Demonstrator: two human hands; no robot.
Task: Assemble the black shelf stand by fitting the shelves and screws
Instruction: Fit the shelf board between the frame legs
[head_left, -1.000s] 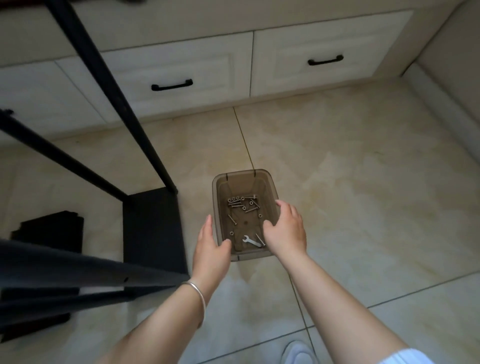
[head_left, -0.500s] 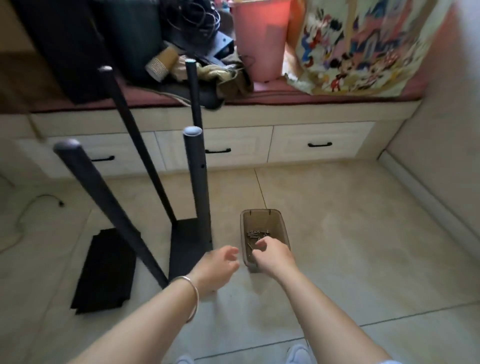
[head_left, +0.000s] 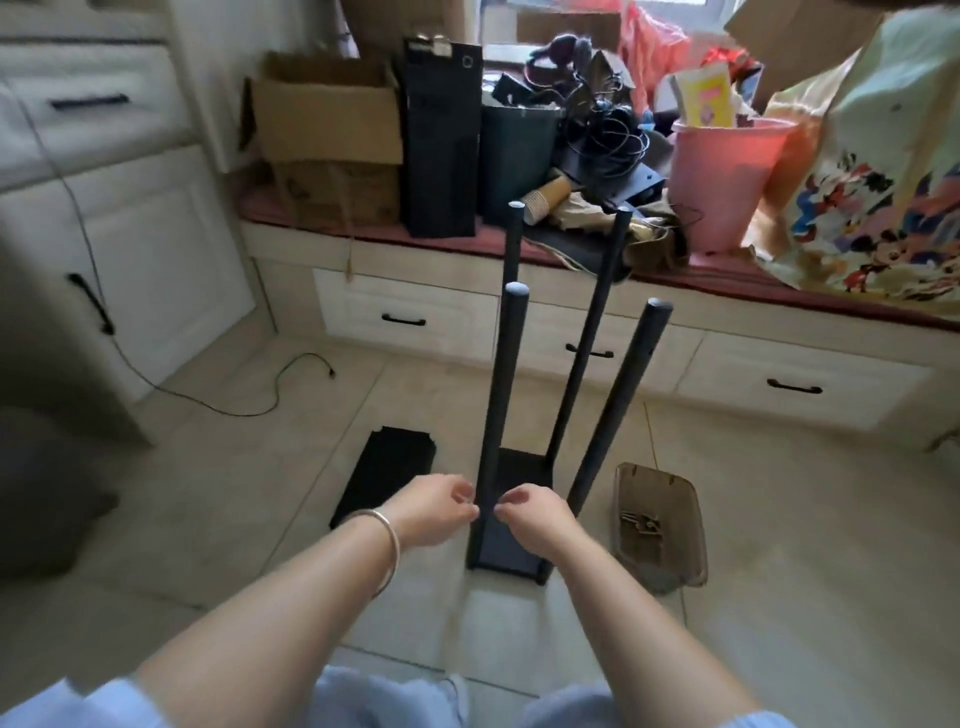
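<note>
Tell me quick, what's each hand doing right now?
Left hand: fingers curled beside the near pole; whether it holds anything cannot be told.
Right hand: fingertips pinched together by the same pole; anything in them cannot be told.

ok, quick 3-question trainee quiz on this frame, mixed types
1. True or false: the stand has four posts upright on its bottom shelf.
2. Where is the screw bin? A) right of the stand B) left of the stand C) on the bench
3. Fill in: the spare black shelf lies flat on the ____.

Key: 1 true; 2 A; 3 floor. Both hands, left and right, are curled near the front-left post; whether they hold a screw is unclear.
</note>
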